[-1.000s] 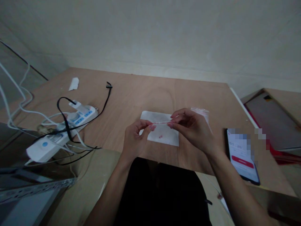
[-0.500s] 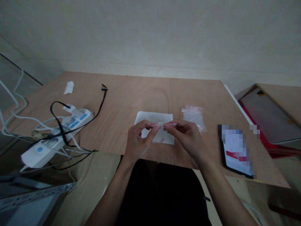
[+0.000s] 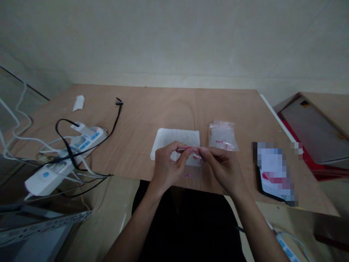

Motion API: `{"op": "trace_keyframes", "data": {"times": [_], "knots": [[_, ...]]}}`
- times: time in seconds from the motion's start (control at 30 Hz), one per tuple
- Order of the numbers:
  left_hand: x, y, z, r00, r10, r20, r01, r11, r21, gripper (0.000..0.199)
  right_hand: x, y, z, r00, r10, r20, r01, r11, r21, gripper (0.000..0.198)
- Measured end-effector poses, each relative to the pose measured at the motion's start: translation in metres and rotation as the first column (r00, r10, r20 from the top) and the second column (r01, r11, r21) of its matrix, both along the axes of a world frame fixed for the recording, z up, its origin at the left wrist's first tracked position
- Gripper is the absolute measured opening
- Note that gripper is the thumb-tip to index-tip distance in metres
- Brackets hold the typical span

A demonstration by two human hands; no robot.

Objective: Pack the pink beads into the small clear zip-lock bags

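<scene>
Between both hands is a small clear zip-lock bag with a red strip along its top and small pink marks or bits low down. My left hand pinches the top edge between thumb and fingers. On the other side, my right hand pinches the same edge close by. The bag's body hangs below the fingers, and its outline is hard to make out. Behind it a white sheet of paper lies on the table, partly covered by the hands. A stack of similar zip-lock bags rests just beyond my right hand.
A phone lies at the right of the wooden table. On the left are a white power strip and tangled cables. A white scrap sits at the back left. A red-edged box stands beyond the right edge.
Both hands have moved slightly right and down with the bag, and the fingertips have shifted along its red edge. Pink marks now show on the stacked bags.
</scene>
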State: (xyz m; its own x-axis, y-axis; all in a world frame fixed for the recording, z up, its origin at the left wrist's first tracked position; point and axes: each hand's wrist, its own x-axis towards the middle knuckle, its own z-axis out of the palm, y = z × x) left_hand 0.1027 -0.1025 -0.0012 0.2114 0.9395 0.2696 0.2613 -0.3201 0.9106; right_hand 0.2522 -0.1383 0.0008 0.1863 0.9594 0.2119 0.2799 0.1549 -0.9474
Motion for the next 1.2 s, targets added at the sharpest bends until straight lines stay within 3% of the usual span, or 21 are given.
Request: {"op": "trace_keyframes", "data": {"times": [0.1,0.17,0.3,0.43,0.53,0.6,0.7,0.77,0.87,0.9,1.03,1.2], "knots": [[0.006,-0.006,-0.004,1.000,-0.018,-0.025,0.018,1.000,0.008,0.013,0.005,-0.009,0.003,0.960,-0.116,0.254,0.092,0.990,0.104,0.021],[0.010,-0.007,-0.005,0.996,-0.071,0.051,0.072,0.997,-0.032,0.013,0.006,-0.013,0.005,0.937,-0.166,0.306,0.122,0.980,0.156,0.020],[0.018,-0.003,-0.005,0.950,-0.199,0.242,0.229,0.968,-0.102,0.012,0.006,-0.017,0.007,0.980,-0.133,0.149,0.124,0.990,0.068,0.018],[0.018,-0.001,0.000,0.939,-0.246,0.238,0.286,0.946,-0.152,0.014,0.009,-0.016,0.010,0.996,-0.073,-0.048,0.072,0.997,-0.021,0.015],[0.012,0.002,0.005,0.917,-0.324,0.230,0.374,0.902,-0.217,0.031,0.024,-0.008,0.013,0.993,-0.114,-0.016,0.114,0.993,-0.035,0.019],[0.006,0.005,0.006,0.937,-0.251,0.243,0.309,0.921,-0.239,0.037,0.043,0.005,0.012,0.956,-0.275,0.101,0.276,0.961,0.002,0.024],[-0.005,0.008,0.003,0.955,0.006,0.296,0.069,0.968,-0.240,0.035,0.074,0.034,0.000,0.785,-0.484,0.386,0.509,0.860,0.043,0.029],[-0.011,0.007,-0.001,0.950,0.079,0.303,-0.006,0.972,-0.235,0.033,0.090,0.053,-0.011,0.704,-0.434,0.563,0.527,0.850,-0.004,0.030],[-0.020,0.003,-0.005,0.971,0.018,0.236,0.037,0.973,-0.229,0.033,0.102,0.072,-0.028,0.689,-0.327,0.648,0.482,0.873,-0.073,0.056],[-0.022,0.001,-0.005,0.978,-0.009,0.209,0.058,0.971,-0.230,0.034,0.104,0.075,-0.032,0.693,-0.305,0.653,0.468,0.879,-0.087,0.057],[-0.028,-0.002,-0.004,0.982,-0.024,0.185,0.068,0.970,-0.233,0.035,0.108,0.081,-0.034,0.689,-0.221,0.690,0.436,0.887,-0.151,0.018],[-0.039,-0.002,-0.009,0.979,0.014,0.204,0.037,0.969,-0.246,0.035,0.107,0.076,-0.011,0.675,-0.216,0.706,0.421,0.898,-0.128,0.017]]}}
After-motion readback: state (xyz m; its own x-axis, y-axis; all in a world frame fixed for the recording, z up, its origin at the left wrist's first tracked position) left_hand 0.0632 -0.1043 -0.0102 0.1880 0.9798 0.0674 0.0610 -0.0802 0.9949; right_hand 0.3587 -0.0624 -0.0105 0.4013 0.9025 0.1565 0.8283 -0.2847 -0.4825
